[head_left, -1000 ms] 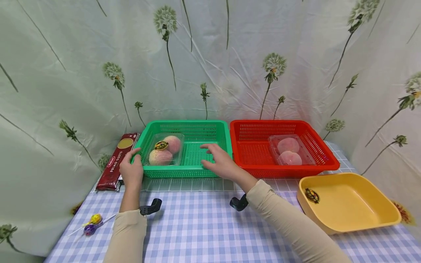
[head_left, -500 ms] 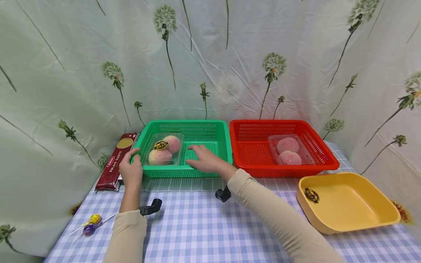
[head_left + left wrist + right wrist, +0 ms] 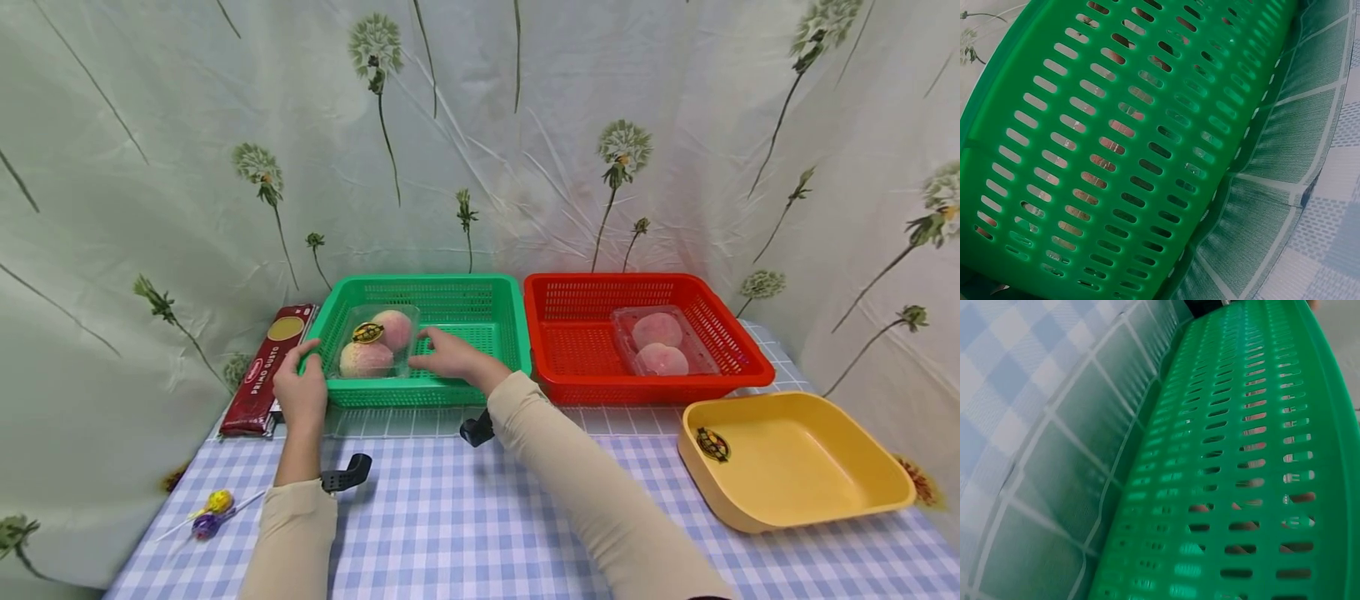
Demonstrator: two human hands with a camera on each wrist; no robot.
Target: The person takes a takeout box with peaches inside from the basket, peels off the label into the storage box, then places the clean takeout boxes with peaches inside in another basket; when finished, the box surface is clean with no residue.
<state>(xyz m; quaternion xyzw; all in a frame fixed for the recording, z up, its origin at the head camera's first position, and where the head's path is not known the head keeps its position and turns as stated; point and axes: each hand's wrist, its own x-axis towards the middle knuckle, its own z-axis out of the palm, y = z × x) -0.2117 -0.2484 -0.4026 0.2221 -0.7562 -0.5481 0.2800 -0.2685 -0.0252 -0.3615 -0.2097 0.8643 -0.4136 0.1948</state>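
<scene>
Holding two baskets' contents: one peach box [image 3: 371,341] green, one [image 3: 657,344] red.

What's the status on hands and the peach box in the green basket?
Left hand grips the green basket at its front-left corner. Right hand reaches inside, fingers at the clear peach box, grip not confirmed. Nothing in the way.

Pale green dandelion-print curtain [image 3: 525,150] behind blue-checked tablecloth [image 3: 450,517].

Head view looks down; both wrist views, seemingly very close, share the green basket [image 3: 420,333].
</scene>
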